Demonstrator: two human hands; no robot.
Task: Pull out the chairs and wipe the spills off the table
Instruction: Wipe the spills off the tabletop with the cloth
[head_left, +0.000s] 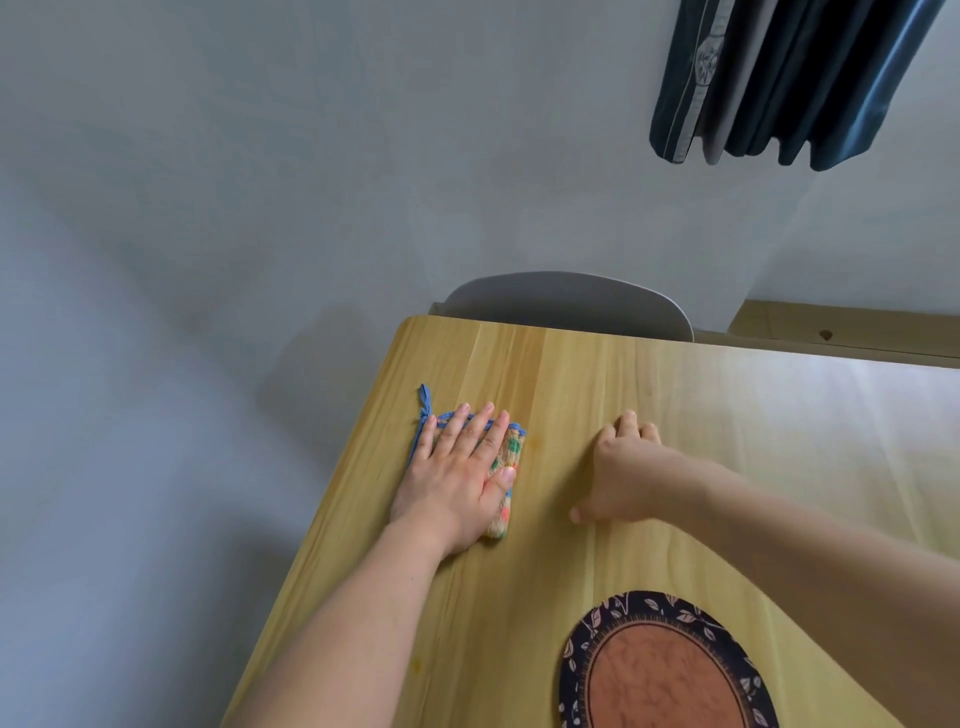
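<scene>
My left hand (457, 467) lies flat with straight fingers on a folded, colourful cloth (511, 452) with a blue edge and loop, pressing it onto the light wooden table (597, 395) near its far left corner. My right hand (623, 473) rests on the tabletop to the right of the cloth, its fingers loosely curled and holding nothing. A faint yellowish stain (415, 662) shows near the table's left edge. A grey chair (566, 304) stands at the far side, its backrest just behind the table edge.
A round placemat (670, 670) with a dark leaf-pattern rim and an orange-brown middle lies at the near right of the table. A pale grey wall rises behind and to the left. Dark curtains (779, 83) hang at the upper right above a wooden ledge (841, 325).
</scene>
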